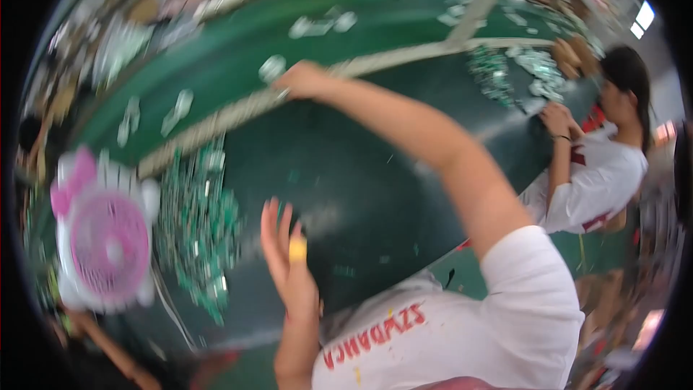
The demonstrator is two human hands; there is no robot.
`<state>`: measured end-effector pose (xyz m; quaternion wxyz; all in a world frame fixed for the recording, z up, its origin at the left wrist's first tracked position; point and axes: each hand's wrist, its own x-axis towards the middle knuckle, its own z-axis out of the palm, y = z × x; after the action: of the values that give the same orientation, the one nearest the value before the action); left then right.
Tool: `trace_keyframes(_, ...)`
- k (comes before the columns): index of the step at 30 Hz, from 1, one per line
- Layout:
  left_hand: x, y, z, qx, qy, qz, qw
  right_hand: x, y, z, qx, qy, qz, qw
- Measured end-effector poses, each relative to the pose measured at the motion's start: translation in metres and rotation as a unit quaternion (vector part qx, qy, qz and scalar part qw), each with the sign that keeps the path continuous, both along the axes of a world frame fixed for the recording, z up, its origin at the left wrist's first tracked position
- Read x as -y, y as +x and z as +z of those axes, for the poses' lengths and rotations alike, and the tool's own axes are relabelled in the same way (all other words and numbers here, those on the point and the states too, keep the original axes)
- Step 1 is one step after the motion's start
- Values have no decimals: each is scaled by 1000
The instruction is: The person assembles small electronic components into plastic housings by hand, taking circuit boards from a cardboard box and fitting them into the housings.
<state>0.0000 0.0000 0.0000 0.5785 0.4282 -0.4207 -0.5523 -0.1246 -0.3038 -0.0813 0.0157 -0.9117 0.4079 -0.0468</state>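
Observation:
My right arm reaches across the dark green work surface (346,173). My right hand (307,81) is over the pale rail at the conveyor's near edge, beside a small whitish piece (273,68) on the green conveyor belt (224,65). Its fingers are blurred, so whether they grip anything is unclear. My left hand (289,267) hovers above the near part of the work surface, fingers stretched and apart, with nothing in it. Yellow tape wraps one of its fingers. Left of it lies a spread of small green circuit-board pieces (202,224).
At the left edge stands a white and pink cat-shaped fan (108,242) with a cable beside it. Several pale pieces lie along the conveyor. A co-worker (595,159) in a white shirt works at the right, near more piles of green and clear pieces (535,68). A pale post (480,3) rises beyond.

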Motion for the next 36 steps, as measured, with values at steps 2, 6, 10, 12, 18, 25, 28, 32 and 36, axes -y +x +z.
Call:
trace_keyframes(2,-20,5,-7,30,19,14,999,22,-29,5,124,115,-187,968)
trace_keyframes(6,4,5,4,49,8,-10,999,47,-35,24,228,19,-327,917)
trace_keyframes(10,7,3,12,7,40,-64,997,13,-33,31,371,-48,-261,890)
trace_keyframes(12,4,6,13,-19,42,-57,997,-24,-15,33,505,2,-132,853)
trace_keyframes(18,-8,-7,24,-21,-106,27,994,-226,-5,86,568,489,159,643)
trace_keyframes(25,-43,-10,34,-154,-144,-44,977,-321,-15,105,555,469,246,642)
trace_keyframes(28,-52,-13,25,-105,-206,-28,972,-339,-25,121,491,504,263,660)
trace_keyframes(32,-64,-8,19,110,-385,-31,916,-358,-26,131,462,558,316,612)
trace_keyframes(36,-59,-15,23,-70,-550,-196,809,-374,-18,117,499,750,309,304)
